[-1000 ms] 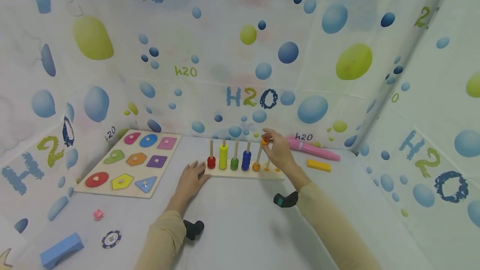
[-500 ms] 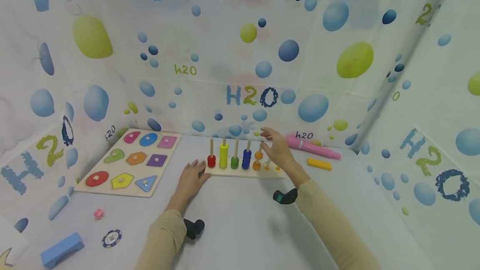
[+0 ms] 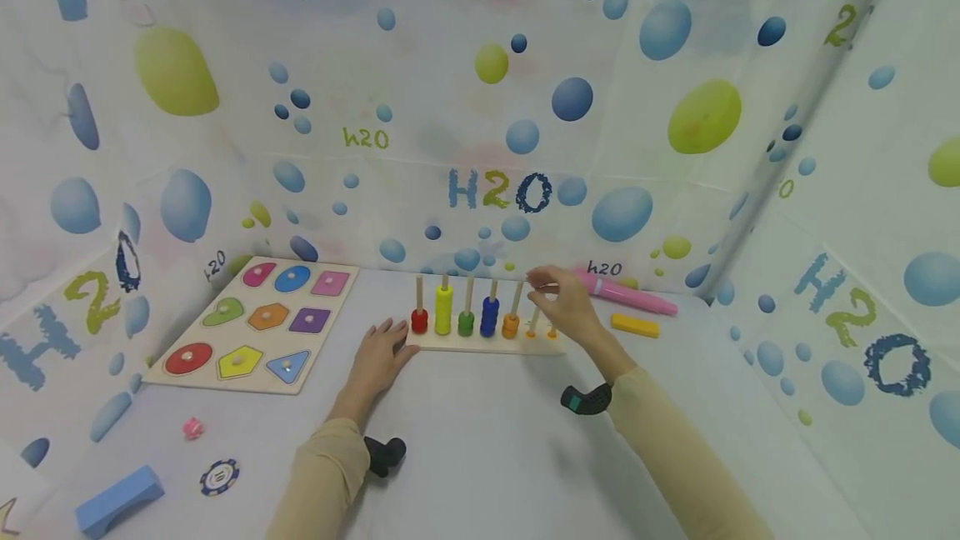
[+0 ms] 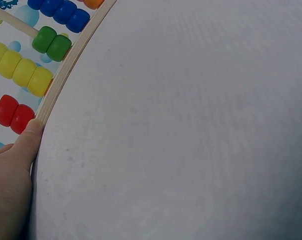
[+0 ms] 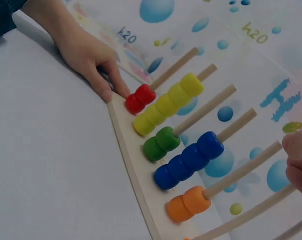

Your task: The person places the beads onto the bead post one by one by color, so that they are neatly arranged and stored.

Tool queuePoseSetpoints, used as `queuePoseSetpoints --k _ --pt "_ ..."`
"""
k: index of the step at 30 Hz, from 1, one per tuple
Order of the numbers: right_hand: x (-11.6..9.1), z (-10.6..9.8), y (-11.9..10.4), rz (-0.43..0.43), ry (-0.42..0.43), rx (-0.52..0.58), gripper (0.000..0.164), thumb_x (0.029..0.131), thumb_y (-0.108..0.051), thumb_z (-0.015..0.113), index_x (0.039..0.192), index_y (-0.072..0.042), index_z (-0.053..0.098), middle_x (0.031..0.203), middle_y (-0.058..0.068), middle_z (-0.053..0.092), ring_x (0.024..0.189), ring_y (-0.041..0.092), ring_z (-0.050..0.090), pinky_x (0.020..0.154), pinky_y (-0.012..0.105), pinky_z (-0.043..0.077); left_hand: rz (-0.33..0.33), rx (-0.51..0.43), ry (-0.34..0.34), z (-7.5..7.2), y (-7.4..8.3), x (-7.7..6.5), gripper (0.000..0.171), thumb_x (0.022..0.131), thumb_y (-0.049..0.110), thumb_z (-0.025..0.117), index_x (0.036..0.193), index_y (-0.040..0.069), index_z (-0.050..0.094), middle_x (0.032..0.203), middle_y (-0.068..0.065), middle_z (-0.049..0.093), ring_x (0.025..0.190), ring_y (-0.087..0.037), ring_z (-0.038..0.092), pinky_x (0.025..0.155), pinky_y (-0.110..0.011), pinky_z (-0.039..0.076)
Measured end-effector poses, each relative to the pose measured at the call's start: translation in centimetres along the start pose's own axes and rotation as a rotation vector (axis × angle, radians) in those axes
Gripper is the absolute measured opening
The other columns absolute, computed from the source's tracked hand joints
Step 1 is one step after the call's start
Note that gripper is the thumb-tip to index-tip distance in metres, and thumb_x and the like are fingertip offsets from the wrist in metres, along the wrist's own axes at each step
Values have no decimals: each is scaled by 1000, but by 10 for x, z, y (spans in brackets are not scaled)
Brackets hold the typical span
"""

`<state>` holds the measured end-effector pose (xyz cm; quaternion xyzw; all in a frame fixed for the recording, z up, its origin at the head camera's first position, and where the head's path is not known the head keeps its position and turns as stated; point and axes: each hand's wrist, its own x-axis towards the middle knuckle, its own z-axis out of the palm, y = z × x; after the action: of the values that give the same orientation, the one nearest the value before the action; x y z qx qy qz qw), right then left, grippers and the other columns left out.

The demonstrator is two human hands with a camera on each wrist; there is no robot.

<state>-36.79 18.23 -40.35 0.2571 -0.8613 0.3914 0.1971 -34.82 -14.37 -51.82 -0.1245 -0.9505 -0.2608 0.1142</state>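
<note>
A wooden peg board (image 3: 480, 346) stands on the table with upright pegs in a row. It carries red beads (image 5: 140, 98), yellow beads (image 5: 168, 104), green beads (image 5: 161, 144), blue beads (image 5: 188, 160) and two orange beads (image 5: 188, 204). Two more pegs at its right end bear no beads. My left hand (image 3: 375, 361) rests at the board's left end, its thumb (image 4: 30, 137) touching the front corner. My right hand (image 3: 570, 307) hovers by the pegs at the right with fingers loosely bent and nothing seen in them. Only its fingertips (image 5: 296, 150) show in the right wrist view.
A shape puzzle (image 3: 202, 381) lies at the left. Nearer are a pink die (image 3: 192, 428), a poker chip (image 3: 220, 477) and a blue block (image 3: 120, 501). Behind the right hand lie a pink marker-like object (image 3: 636, 297) and a yellow block (image 3: 635, 325).
The right hand let go of an orange bead at the peg's top. The bead slid down onto the other orange one, and the hand shifted slightly right. The left hand stays put.
</note>
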Motion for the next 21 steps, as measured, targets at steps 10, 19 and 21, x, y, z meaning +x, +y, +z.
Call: queuePoseSetpoints --k 10,19,21 --pt "-55 -45 34 167 -134 38 21 86 -4 67 107 -2 65 103 12 68 94 24 65 82 33 55 4 0 -11 2 2 0 56 91 31 64 132 -4 51 136 -17 50 133 -38 33 113 -51 16" --pt "-124 -93 65 251 -178 55 27 88 -12 68 110 3 64 100 14 69 91 17 66 78 24 55 7 15 -2 0 2 2 56 90 31 64 131 -5 51 136 -18 50 132 -39 34 112 -52 17" --pt "-141 -101 66 287 -188 41 28 89 -14 67 111 2 63 101 14 69 91 13 65 79 23 54 -1 12 -10 1 2 2 56 90 31 64 132 -4 51 136 -17 50 133 -38 34 113 -51 16"
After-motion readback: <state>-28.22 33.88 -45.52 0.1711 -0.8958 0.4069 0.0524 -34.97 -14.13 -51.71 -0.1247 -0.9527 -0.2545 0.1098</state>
